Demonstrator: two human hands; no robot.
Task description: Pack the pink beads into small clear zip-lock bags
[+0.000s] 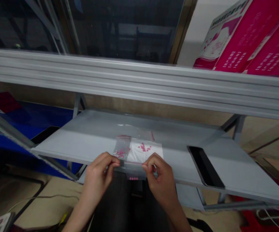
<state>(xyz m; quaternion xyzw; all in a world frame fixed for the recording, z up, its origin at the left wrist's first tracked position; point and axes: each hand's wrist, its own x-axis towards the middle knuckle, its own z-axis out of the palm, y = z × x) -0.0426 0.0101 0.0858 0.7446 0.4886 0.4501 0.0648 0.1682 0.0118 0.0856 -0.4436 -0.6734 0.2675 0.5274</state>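
Your left hand and right hand each pinch one end of a small clear bag of pink beads at the grey table's near edge — more beads lie on white paper just behind.

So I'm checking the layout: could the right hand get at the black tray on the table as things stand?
Probably yes. The black tray lies open on the grey table beside the right hand, nothing between them, though that hand now pinches the clear bag.
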